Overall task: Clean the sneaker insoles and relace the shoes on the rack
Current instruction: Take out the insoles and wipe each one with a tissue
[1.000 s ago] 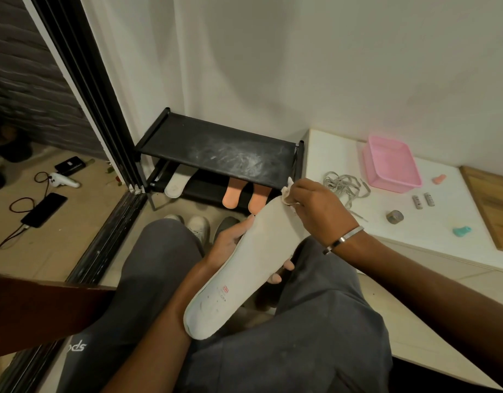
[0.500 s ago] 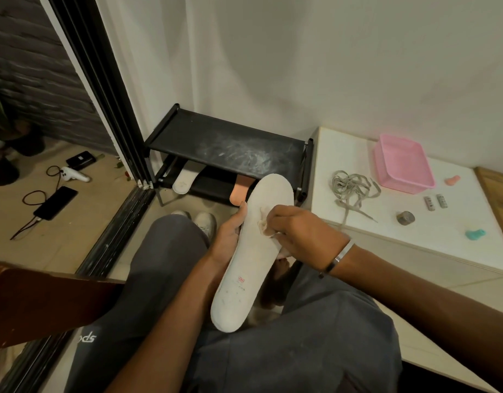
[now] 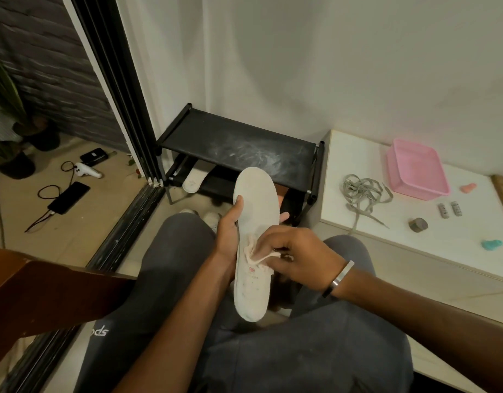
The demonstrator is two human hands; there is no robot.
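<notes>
Right hand (image 3: 298, 258) pinches a pale cloth (image 3: 254, 255) against the insole (image 3: 254, 211), mid-length. Left hand (image 3: 230, 231) clasps the insole's left edge. Long axis runs toe-away, heel-near; unwiped heel lies nearer, toward the lap.

two hands: left hand (image 3: 230, 231), right hand (image 3: 298, 259). two white insoles: one held (image 3: 254, 222), one on lower rack shelf (image 3: 194, 180). one small cloth (image 3: 254, 252). one black shoe rack (image 3: 239, 150), two shelves. one tangle of grey laces (image 3: 363, 191). one pink tub (image 3: 416, 173). two small grey clips (image 3: 449, 209). one phone (image 3: 68, 197) on floor. one bracelet (image 3: 338, 278).
</notes>
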